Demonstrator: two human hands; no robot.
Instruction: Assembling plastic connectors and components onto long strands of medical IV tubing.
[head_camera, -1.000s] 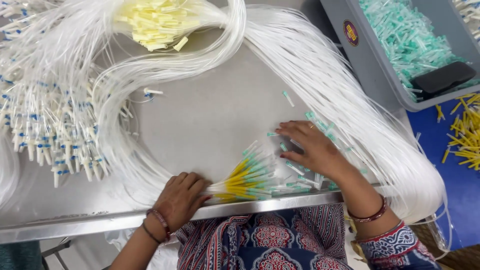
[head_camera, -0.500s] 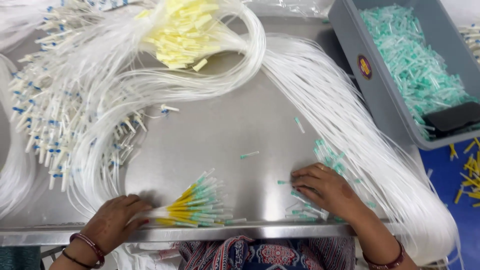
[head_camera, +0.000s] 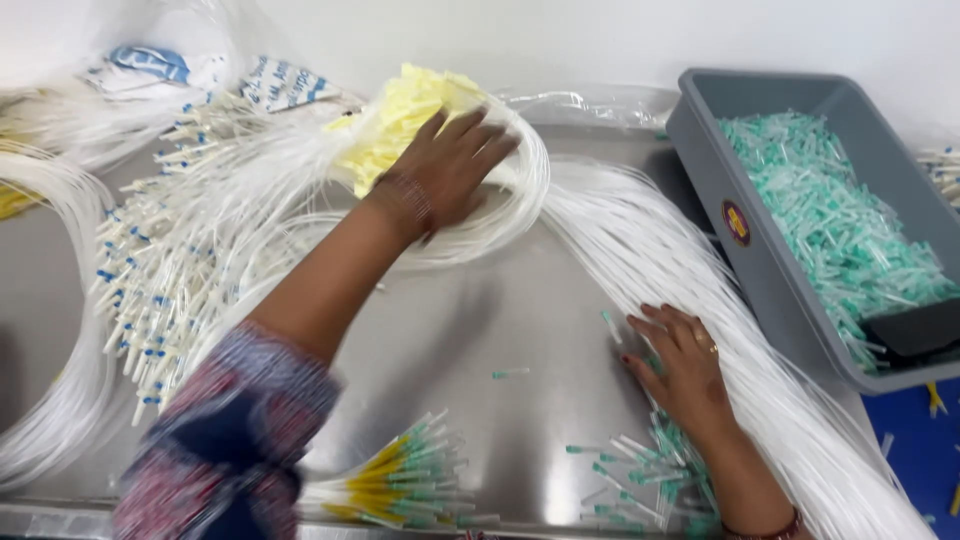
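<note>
My left hand (head_camera: 445, 165) lies far out on the tube loop (head_camera: 520, 190), just right of the cap cluster (head_camera: 400, 115). My right hand (head_camera: 680, 365) rests on the table (head_camera: 500, 310), touching the tube bundle (head_camera: 700, 290) to its right. The bin (head_camera: 735, 225) of small caps (head_camera: 840, 220) stands beyond that bundle. Nearest me lie capped tube ends (head_camera: 400, 475), with loose caps (head_camera: 640, 475) to their right.

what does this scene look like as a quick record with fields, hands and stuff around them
left hand: reached out, palm down on the yellow-tipped tube bundle
right hand: flat on the steel table, beside the white tubing
near right hand: loose green caps
front edge: capped tube bundle
right side: grey bin of green caps
left side: blue-tipped white tubes
</note>
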